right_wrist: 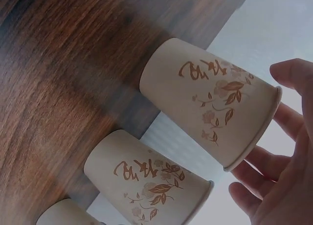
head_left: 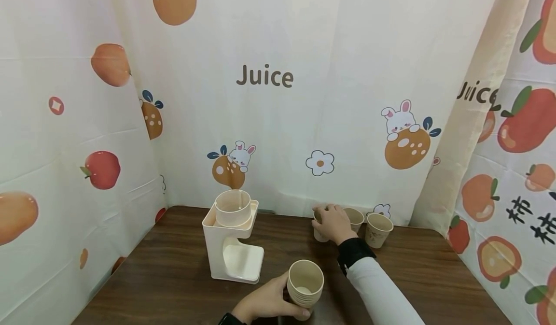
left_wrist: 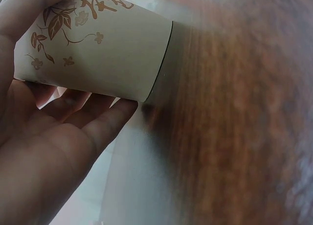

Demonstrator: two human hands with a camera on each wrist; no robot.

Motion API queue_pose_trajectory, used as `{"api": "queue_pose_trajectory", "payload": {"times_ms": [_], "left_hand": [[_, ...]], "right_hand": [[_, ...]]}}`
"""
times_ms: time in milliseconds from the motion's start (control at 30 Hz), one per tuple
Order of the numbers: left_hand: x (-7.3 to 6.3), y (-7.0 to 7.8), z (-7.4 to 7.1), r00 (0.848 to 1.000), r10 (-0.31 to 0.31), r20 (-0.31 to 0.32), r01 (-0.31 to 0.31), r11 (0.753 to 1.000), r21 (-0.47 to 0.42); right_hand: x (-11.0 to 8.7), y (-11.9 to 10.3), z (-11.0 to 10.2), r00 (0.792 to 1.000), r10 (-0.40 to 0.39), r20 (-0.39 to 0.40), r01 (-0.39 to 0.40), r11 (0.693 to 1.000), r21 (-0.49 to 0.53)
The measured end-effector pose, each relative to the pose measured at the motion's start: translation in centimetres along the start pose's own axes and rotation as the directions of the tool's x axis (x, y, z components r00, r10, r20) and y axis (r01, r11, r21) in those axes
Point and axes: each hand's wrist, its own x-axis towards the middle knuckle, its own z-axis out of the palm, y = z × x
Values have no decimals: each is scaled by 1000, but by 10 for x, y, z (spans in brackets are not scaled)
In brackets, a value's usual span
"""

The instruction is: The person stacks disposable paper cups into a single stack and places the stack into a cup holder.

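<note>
My left hand (head_left: 267, 301) grips a stack of nested beige paper cups (head_left: 305, 281) near the table's front edge. In the left wrist view the lowest cup (left_wrist: 112, 54) shows a brown flower print, its base close to the tabletop. At the back, my right hand (head_left: 335, 223) is over the leftmost paper cup (head_left: 320, 235) of a row of three. The right wrist view has this cup (right_wrist: 205, 98) upright on the table, with spread fingers behind its rim and the thumb (right_wrist: 288, 73) beside the rim. A second cup (right_wrist: 146, 181) stands next to it.
On the left stands a white appliance (head_left: 215, 247) with a round open cylinder (head_left: 233, 209) on top and a flat base tray (head_left: 249, 263). The row's rightmost cup (head_left: 377, 233) is near my right sleeve. A printed curtain (head_left: 278, 122) hangs behind the brown table (head_left: 152, 276).
</note>
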Motion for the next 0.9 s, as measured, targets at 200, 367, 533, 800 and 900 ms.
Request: {"api": "queue_pose_trajectory", "payload": {"times_ms": [200,367,533,800,900], "left_hand": [[0,-1,0,1000,-3,0,3,1000,8],[0,-2,0,1000,-4,0,4,1000,8],[0,-1,0,1000,-10,-6,10,1000,23],[2,-2,1,1000,-7,-11,7,999,48],[2,-3,0,1000,-19,-13,20,998,61]], "right_hand": [[-5,-3,-6,1000,-6,29,7,1000,-11],[-11,-5,-9,999,-26,31,26,999,23],[-21,-7,-12,999,-50,8,50,997,61],[-38,-12,-13,998,-67,-8,67,992,106],[-45,-14,-14,997,-72,-17,74,989,128]]}}
